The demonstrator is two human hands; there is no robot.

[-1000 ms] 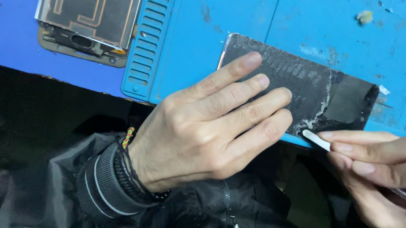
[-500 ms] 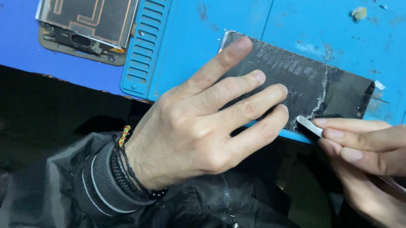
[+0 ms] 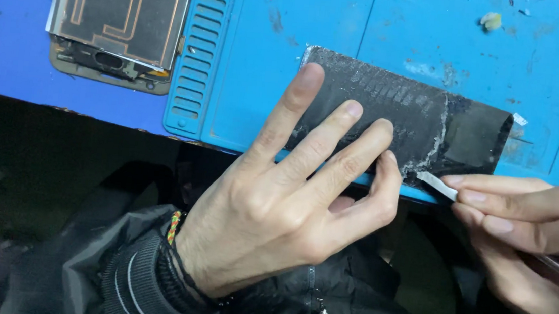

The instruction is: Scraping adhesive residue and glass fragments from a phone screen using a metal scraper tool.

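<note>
**Blade at a cracked panel edge: where a slip could come from**

Head view: the left hand [image 3: 287, 218] lies flat and open, 4 fingers [image 3: 325, 141] spread across the near half of a dark panel [image 3: 431, 120], pressing it down on the blue mat [image 3: 266, 75]. It grips nothing. The panel lies slantwise near the mat's front edge, its near long side almost at the lip of the surface [image 3: 5, 52]. Its face looks rough with grey residue, and a pale crack line runs across it toward the right end.

The right hand [image 3: 529, 233] is closed in a pinch around a thin tool [image 3: 439, 186], whose flat pale tip touches the panel's near edge, just beside the left little finger. The handle runs back under the palm and is mostly hidden.

Risks, as I judge them:
- The tip sits very close to the little finger; if it skids off the edge, it could nick that finger.
- Levering near the crack could split the panel further or flake shards loose.
- With the panel so near the lip, a hard push could slide it off toward the lap.

A 2nd part [image 3: 120, 18], a frame with copper-coloured traces, lies well apart at the upper left, and a small pale scrap [image 3: 490, 20] sits at the mat's far side.
</note>
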